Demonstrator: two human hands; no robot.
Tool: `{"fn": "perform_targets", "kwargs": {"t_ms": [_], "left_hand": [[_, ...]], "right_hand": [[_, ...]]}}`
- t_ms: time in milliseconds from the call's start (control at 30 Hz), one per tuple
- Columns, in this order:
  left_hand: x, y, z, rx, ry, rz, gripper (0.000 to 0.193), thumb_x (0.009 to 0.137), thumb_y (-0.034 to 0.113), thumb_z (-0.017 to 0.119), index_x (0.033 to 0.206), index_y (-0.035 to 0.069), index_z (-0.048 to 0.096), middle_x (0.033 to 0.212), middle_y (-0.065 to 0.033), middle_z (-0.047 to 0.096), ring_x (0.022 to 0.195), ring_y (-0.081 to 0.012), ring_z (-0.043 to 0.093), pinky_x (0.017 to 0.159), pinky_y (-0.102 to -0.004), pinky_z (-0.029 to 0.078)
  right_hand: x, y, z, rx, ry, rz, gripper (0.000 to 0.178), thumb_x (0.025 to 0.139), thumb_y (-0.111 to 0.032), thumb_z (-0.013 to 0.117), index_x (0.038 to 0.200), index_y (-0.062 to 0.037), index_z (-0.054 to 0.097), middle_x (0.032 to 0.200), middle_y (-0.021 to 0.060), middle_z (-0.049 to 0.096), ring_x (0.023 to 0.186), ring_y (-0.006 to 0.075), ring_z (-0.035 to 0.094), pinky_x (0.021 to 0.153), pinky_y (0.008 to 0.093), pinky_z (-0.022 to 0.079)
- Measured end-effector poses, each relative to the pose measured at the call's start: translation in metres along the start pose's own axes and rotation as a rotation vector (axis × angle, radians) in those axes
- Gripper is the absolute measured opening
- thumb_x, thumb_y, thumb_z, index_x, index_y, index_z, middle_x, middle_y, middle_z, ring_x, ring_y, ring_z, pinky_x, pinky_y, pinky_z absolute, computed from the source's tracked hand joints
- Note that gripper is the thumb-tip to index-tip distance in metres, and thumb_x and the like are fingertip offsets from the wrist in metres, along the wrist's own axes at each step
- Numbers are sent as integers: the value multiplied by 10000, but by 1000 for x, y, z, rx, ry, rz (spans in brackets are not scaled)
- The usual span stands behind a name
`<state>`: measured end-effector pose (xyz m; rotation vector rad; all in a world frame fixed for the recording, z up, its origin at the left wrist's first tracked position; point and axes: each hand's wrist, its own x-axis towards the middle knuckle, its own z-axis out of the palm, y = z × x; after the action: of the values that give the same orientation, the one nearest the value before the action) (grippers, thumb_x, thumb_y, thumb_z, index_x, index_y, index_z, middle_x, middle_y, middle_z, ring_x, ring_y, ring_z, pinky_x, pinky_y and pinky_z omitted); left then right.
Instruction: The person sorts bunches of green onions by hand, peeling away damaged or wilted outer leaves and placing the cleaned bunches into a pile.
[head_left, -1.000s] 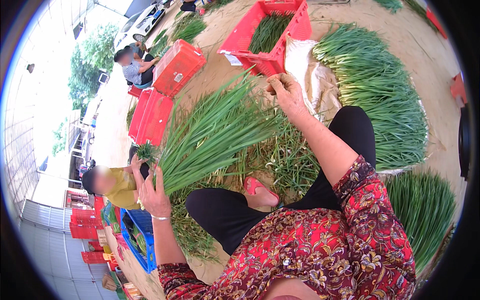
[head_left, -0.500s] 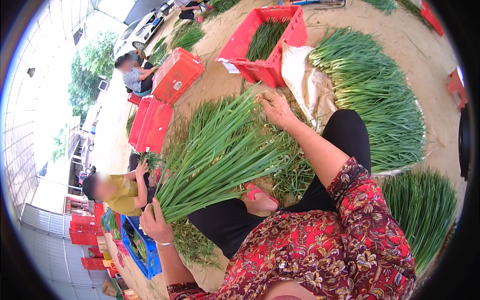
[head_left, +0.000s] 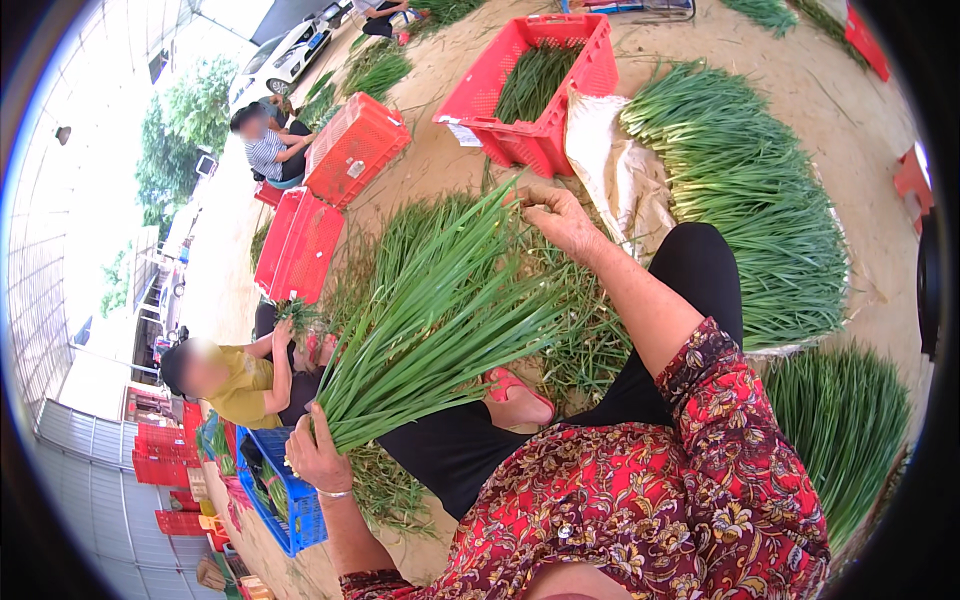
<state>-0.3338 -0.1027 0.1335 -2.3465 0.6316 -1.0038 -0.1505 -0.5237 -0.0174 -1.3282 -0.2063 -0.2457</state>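
My left hand point(head_left: 318, 455) is closed round the base of a big bunch of long, flat green leaves that look like garlic chives point(head_left: 420, 320). The bunch fans out up and to the right, over my knee and the loose leaves on the ground. At its far tips, my right hand point(head_left: 562, 222) has thumb and forefinger pinched together, against or just beside the outermost leaf ends. Whatever lies in that pinch is too small to make out.
Loose leaves point(head_left: 590, 345) litter the ground before me. A red crate point(head_left: 545, 145) holding chives stands ahead, beside a pale sack point(head_left: 625, 175). Large chive piles point(head_left: 750, 200) lie at right. Left are more red crates point(head_left: 300, 240), a blue crate point(head_left: 300, 515) and a seated co-worker point(head_left: 240, 385).
My right hand has shifted slightly right and down from the leaf tips. The left hand still grips the bunch, a little lower and to the right.
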Motion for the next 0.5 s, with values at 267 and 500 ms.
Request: {"fn": "perform_targets", "kwargs": {"t_ms": [267,500], "left_hand": [[-9,2,3,-3,-45,-32,496,903,331,576,1323,72,533,1003,-152,593,778,-319,575,653,-412,437],[-7,8,1,-15,-56,-48,507,898,317,581,1335,66,522,1000,-153,594,774,-317,574,650,-409,436]], "right_hand": [[-5,-19,-3,-167,-232,-132,303,876,-96,460,1089,22,641,945,34,626,892,115,541,842,270,439],[-4,-8,-4,58,-189,135,322,882,-37,436,1138,53,609,1000,84,671,918,131,601,851,284,478]]}}
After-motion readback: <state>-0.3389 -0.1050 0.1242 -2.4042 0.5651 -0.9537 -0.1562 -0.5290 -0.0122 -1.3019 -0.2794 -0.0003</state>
